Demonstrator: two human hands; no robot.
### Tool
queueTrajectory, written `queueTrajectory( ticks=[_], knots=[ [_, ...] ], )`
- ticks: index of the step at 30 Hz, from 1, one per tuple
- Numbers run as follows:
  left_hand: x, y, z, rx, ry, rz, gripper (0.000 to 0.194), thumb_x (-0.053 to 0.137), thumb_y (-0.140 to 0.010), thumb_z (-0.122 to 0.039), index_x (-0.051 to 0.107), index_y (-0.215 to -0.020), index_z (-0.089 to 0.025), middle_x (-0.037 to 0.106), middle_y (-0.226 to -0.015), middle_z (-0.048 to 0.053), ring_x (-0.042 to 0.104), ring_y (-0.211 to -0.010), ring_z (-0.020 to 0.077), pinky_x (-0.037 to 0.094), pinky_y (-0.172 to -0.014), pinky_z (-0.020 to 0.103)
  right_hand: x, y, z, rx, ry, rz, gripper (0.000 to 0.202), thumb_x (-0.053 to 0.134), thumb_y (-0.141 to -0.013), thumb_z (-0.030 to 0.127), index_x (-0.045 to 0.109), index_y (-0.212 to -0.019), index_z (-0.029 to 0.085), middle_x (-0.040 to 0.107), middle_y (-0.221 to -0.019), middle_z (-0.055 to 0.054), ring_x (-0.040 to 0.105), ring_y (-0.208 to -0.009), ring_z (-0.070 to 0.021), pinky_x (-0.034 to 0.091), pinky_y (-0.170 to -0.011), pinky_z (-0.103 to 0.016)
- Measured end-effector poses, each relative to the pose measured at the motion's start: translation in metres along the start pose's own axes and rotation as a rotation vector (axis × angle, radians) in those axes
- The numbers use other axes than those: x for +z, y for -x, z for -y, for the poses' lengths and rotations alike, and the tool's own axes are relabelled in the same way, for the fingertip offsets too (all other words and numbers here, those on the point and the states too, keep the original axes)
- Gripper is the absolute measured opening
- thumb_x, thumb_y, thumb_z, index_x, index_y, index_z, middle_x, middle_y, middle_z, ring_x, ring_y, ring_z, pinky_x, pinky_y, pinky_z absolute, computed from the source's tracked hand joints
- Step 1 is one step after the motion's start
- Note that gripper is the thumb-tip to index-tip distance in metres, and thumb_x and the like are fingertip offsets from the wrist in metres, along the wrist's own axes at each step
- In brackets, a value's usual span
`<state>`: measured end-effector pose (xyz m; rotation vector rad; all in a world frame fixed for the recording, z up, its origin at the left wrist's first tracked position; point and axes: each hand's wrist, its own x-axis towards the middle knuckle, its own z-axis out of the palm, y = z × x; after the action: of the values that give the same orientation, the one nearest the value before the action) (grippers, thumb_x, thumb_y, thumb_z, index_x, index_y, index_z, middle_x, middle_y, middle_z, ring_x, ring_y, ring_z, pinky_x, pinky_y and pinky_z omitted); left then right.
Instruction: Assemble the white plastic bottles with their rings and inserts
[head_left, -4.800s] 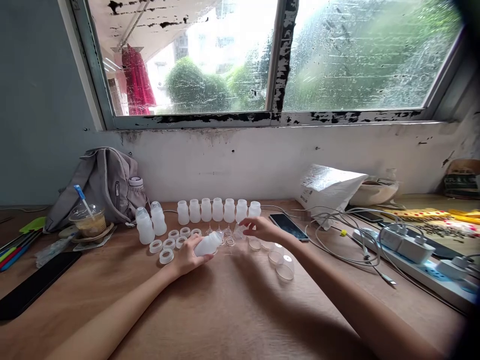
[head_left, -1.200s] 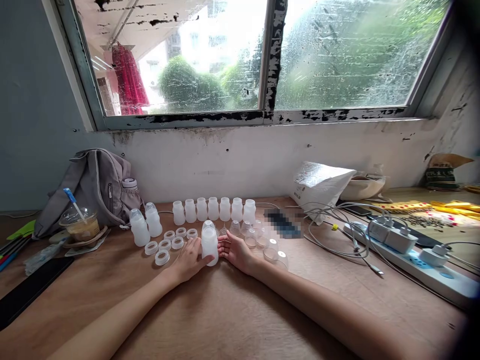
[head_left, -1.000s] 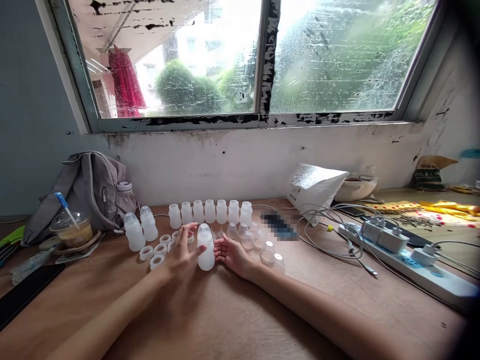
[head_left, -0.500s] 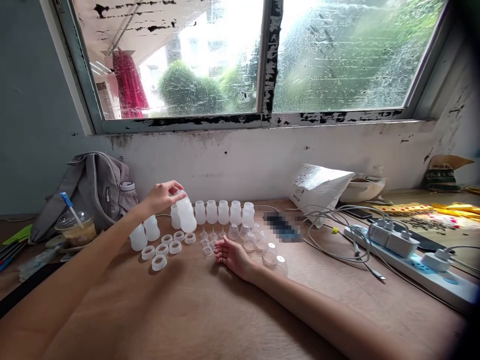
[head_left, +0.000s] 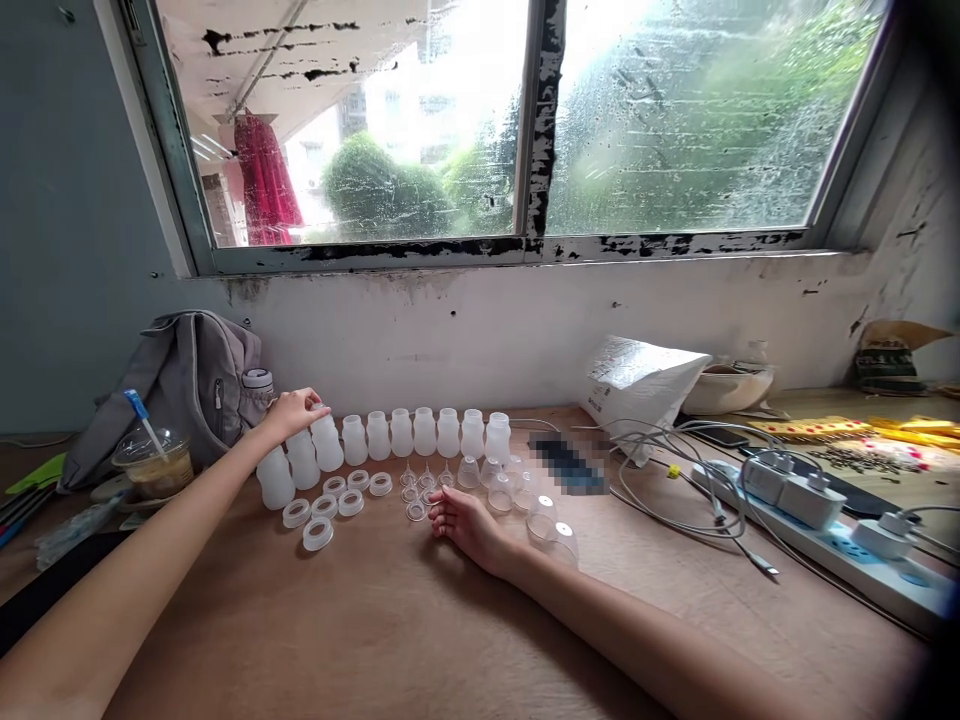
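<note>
My left hand (head_left: 295,413) is closed with its fingertips at the neck of a frosted white baby bottle (head_left: 328,446), which is upright in a curved row. On its near side is another baby bottle (head_left: 303,462); the row runs on to the right with several more. My right hand (head_left: 466,525) rests on the table, fingers loosely curled and slightly apart, nothing seen in them. Close to its fingertips are clear bottle nipples (head_left: 415,511). White screw rings (head_left: 318,534) lie in front of the bottles. Clear domed caps (head_left: 541,521) stand behind the right wrist.
A grey backpack (head_left: 191,370) and a plastic drink cup with a straw (head_left: 156,465) stand at the left. On the right are tangled white cables (head_left: 667,490), a power strip (head_left: 795,530) with chargers and a silver-white bag (head_left: 645,385). A window (head_left: 540,256) is in the wall behind.
My left hand has carried the bottle leftward and down, from in front of the row's middle into the row's left part. My right hand has stayed almost still.
</note>
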<state>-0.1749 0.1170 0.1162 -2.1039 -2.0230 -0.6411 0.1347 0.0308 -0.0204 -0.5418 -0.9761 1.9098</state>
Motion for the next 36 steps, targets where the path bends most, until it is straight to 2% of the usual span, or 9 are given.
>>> queueTrajectory(
  ticks=[8, 17, 21, 23, 26, 28, 32, 34, 36],
  knots=[
    [0.017, 0.002, 0.003, -0.024, -0.082, 0.019, 0.036, 0.047, -0.068, -0.051, 0.056, -0.088, -0.022, 0.063, -0.087, 0.005, 0.057, -0.084, 0.0223, 0.039, -0.069, 0.028, 0.004, 0.003, 0.003, 0.006, 0.018, -0.016, 0.022, 0.053, -0.076, 0.035, 0.056, -0.076, 0.013, 0.057, -0.064, -0.003, 0.052, -0.058, -0.0114, 0.038, -0.061, -0.025],
    [0.018, 0.000, -0.002, -0.027, -0.121, 0.065, 0.038, 0.043, -0.071, -0.054, 0.055, -0.089, -0.024, 0.064, -0.088, 0.004, 0.058, -0.085, 0.0225, 0.038, -0.072, 0.029, 0.003, 0.002, 0.001, -0.016, 0.030, 0.006, 0.022, 0.052, -0.077, 0.035, 0.057, -0.077, 0.013, 0.057, -0.064, -0.003, 0.051, -0.059, -0.0116, 0.038, -0.061, -0.025],
    [0.016, 0.002, -0.004, -0.022, -0.138, 0.092, 0.038, 0.042, -0.072, -0.053, 0.054, -0.092, -0.023, 0.064, -0.090, 0.005, 0.055, -0.090, 0.0245, 0.036, -0.077, 0.033, 0.006, 0.003, 0.002, -0.012, 0.038, -0.007, 0.020, 0.053, -0.076, 0.033, 0.057, -0.075, 0.013, 0.057, -0.063, -0.003, 0.051, -0.058, -0.0114, 0.037, -0.060, -0.025],
    [0.014, 0.005, -0.009, -0.012, -0.166, 0.044, 0.039, 0.042, -0.073, -0.051, 0.052, -0.098, -0.022, 0.061, -0.098, 0.008, 0.051, -0.097, 0.0271, 0.034, -0.080, 0.037, 0.008, 0.004, 0.003, -0.011, 0.042, -0.010, 0.019, 0.053, -0.075, 0.032, 0.057, -0.074, 0.013, 0.056, -0.063, -0.003, 0.050, -0.058, -0.0113, 0.037, -0.060, -0.025],
    [0.014, 0.018, -0.024, 0.064, -0.204, -0.116, 0.039, 0.040, -0.077, -0.045, 0.049, -0.105, -0.020, 0.053, -0.109, 0.011, 0.044, -0.103, 0.0287, 0.033, -0.081, 0.039, 0.009, 0.005, 0.004, -0.021, 0.071, -0.015, 0.018, 0.054, -0.074, 0.032, 0.056, -0.074, 0.014, 0.055, -0.063, -0.002, 0.049, -0.057, -0.0112, 0.036, -0.059, -0.025],
    [0.020, 0.036, -0.038, 0.156, -0.213, -0.152, 0.033, 0.038, -0.079, -0.040, 0.053, -0.099, -0.019, 0.054, -0.104, 0.011, 0.046, -0.098, 0.0270, 0.033, -0.080, 0.038, 0.009, 0.007, 0.004, -0.086, 0.170, -0.062, 0.019, 0.054, -0.073, 0.034, 0.056, -0.072, 0.015, 0.053, -0.062, -0.001, 0.047, -0.055, -0.0114, 0.036, -0.057, -0.025],
    [0.044, 0.085, -0.063, 0.338, -0.242, 0.000, 0.030, 0.038, -0.080, -0.039, 0.059, -0.078, -0.017, 0.057, -0.089, 0.010, 0.047, -0.092, 0.0256, 0.032, -0.081, 0.038, 0.014, 0.014, 0.001, -0.381, 0.688, -0.194, 0.020, 0.055, -0.074, 0.037, 0.057, -0.065, 0.019, 0.052, -0.063, -0.002, 0.045, -0.060, -0.0148, 0.035, -0.059, -0.028],
    [0.057, 0.107, -0.069, 0.345, -0.250, 0.021, 0.027, 0.042, -0.077, -0.037, 0.060, -0.080, -0.017, 0.057, -0.090, 0.012, 0.046, -0.093, 0.0269, 0.031, -0.081, 0.040, 0.017, 0.017, -0.002, -0.502, 0.980, -0.137, 0.015, 0.053, -0.075, 0.035, 0.061, -0.073, 0.022, 0.056, -0.078, -0.005, 0.048, -0.075, -0.0193, 0.036, -0.071, -0.033],
    [0.065, 0.120, -0.069, 0.333, -0.240, 0.039, 0.025, 0.044, -0.076, -0.034, 0.060, -0.083, -0.017, 0.056, -0.092, 0.013, 0.045, -0.094, 0.0280, 0.032, -0.080, 0.041, 0.018, 0.019, -0.006, -0.560, 1.207, -0.047, 0.019, 0.052, -0.077, 0.032, 0.062, -0.091, 0.026, 0.053, -0.104, -0.008, 0.043, -0.098, -0.0244, 0.029, -0.087, -0.039]
  ],
)
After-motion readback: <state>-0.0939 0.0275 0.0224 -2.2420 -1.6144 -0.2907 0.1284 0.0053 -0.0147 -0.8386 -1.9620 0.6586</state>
